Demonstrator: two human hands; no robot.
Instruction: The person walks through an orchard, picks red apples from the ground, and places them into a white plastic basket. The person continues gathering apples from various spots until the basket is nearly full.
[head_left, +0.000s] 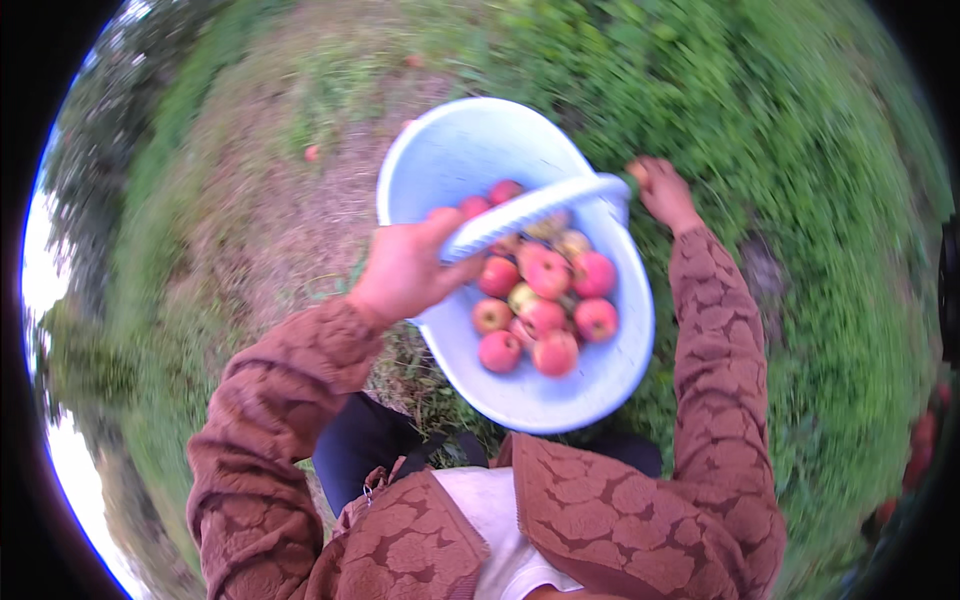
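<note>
My left hand (409, 266) grips the handle (532, 214) of a pale blue-white plastic basket (472, 142) at its left end. Inside the basket lies a heap of several red and yellowish apples (544, 270), gathered mostly in its near half. Just beyond the basket's right side, my right hand (665, 191) is low over the green plants with its fingers around a small orange-red fruit (639, 174), likely an apple. The fingers partly cover that fruit, and the picture is slightly blurred there.
Leafy green plants (750, 112) cover the ground ahead and to the right. Dry, trodden grass (315, 210) lies at the left, where a red fruit (311, 153) rests. Several reddish fruits (922, 442) show at the far right rim. My bent leg (364, 442) is below the basket.
</note>
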